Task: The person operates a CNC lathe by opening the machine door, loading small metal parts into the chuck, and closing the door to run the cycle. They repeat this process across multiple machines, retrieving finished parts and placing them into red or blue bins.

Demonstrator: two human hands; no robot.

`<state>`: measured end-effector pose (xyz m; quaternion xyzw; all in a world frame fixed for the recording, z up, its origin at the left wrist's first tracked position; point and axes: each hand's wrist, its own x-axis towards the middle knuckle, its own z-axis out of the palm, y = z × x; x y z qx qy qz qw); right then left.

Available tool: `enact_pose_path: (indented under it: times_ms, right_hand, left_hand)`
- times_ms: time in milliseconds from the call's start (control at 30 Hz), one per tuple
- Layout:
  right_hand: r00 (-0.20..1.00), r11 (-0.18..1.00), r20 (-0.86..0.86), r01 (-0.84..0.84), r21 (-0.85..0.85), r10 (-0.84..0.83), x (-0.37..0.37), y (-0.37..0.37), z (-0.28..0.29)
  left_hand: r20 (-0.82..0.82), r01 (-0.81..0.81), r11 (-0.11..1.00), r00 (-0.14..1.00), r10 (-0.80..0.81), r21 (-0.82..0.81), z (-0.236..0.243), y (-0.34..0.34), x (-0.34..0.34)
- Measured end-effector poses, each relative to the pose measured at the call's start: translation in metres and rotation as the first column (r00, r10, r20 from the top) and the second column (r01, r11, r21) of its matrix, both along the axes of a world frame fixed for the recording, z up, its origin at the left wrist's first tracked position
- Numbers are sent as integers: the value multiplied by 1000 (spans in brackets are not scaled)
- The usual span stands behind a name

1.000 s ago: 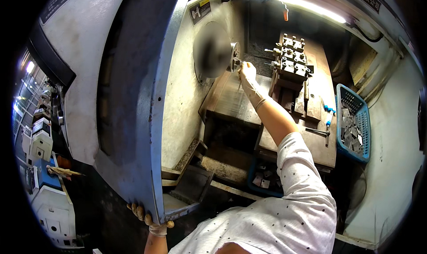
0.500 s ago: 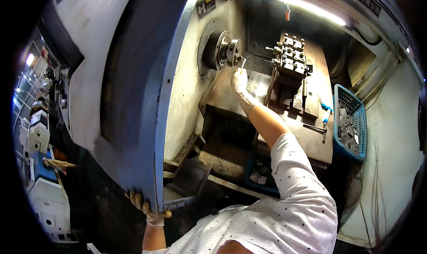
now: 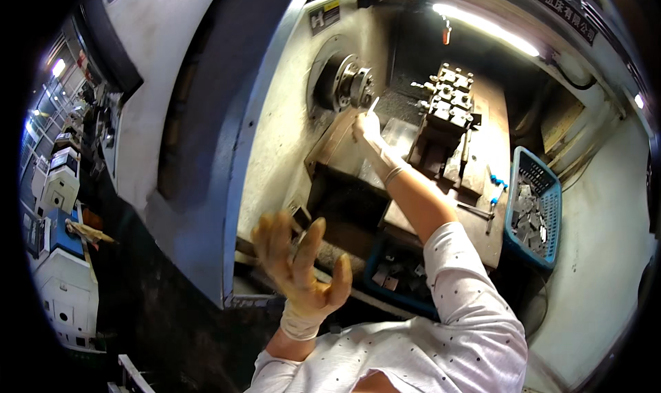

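Being grasped at upper centre by the right hand (image 3: 366, 126), a slim rod (image 3: 374, 104) could be struck if the lathe chuck (image 3: 335, 83) is turned; the left hand (image 3: 300, 272) is spread empty.

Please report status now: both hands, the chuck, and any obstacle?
Left hand open, empty. Right hand gripping thin pale tool near chuck. No obstacle visible between tool and chuck.
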<state>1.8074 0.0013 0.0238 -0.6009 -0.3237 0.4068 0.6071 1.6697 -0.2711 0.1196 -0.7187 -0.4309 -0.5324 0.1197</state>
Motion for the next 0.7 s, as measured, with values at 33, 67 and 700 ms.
enact_pose_path:
  times_ms: [33,67,700]
  right_hand:
    - [998,999,63,6,36,-8,-2,2,-8]
    - [993,995,72,-99,15,97,-6,-8,-5]
    - [979,954,-64,-202,-224,192,-10,-21,32]
  left_hand:
    - [72,155,986,986,-151,-54,15,13,12]
    - [206,256,964,949,-238,-70,20,35,25]
    - [-49,118,978,991,-128,-170,-63,352,105]
